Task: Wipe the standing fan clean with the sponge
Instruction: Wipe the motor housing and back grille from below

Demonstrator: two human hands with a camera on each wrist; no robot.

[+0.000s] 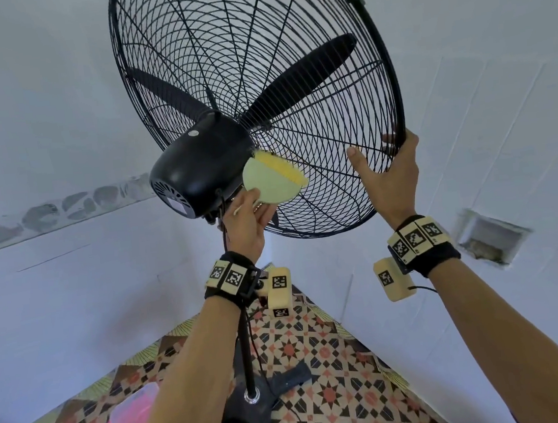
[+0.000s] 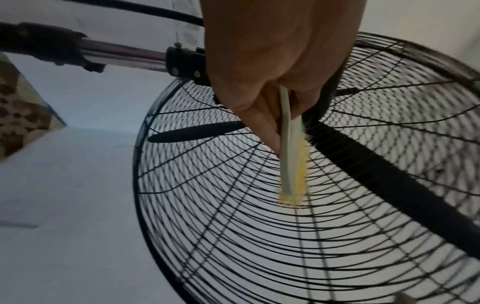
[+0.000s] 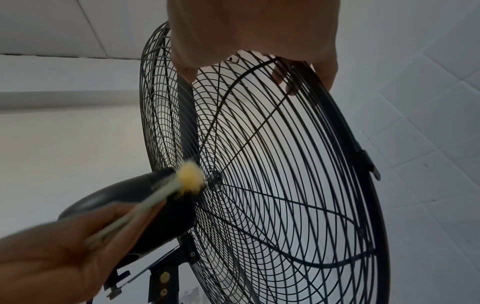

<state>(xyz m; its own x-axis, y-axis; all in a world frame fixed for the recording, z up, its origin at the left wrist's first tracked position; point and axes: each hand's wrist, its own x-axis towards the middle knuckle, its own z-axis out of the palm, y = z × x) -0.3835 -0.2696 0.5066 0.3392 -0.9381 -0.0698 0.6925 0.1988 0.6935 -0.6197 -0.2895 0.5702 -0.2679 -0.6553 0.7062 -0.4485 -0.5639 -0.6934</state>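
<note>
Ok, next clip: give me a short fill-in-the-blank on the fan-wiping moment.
1. The left hand holds the ____.
2. The right hand grips the rim of the fan's wire ____.
3. The sponge presses the guard beside the black ____ housing.

Missing words: sponge; guard; motor

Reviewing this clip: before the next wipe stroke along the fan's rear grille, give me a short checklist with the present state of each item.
1. Sponge held: ok, the left hand pinches its lower edge.
2. Yellow scrub side on the rear grille: ok, it meets the wires beside the motor housing.
3. Fan head steadied: ok, the right hand grips the guard rim, fingers hooked round it.
4. Blades at rest: ok, they show sharp, not smeared.
5. Fingers clear of the blades: ok, only grille and rim are touched.
6. Fan unplugged: cannot tell, no plug shows.
</note>
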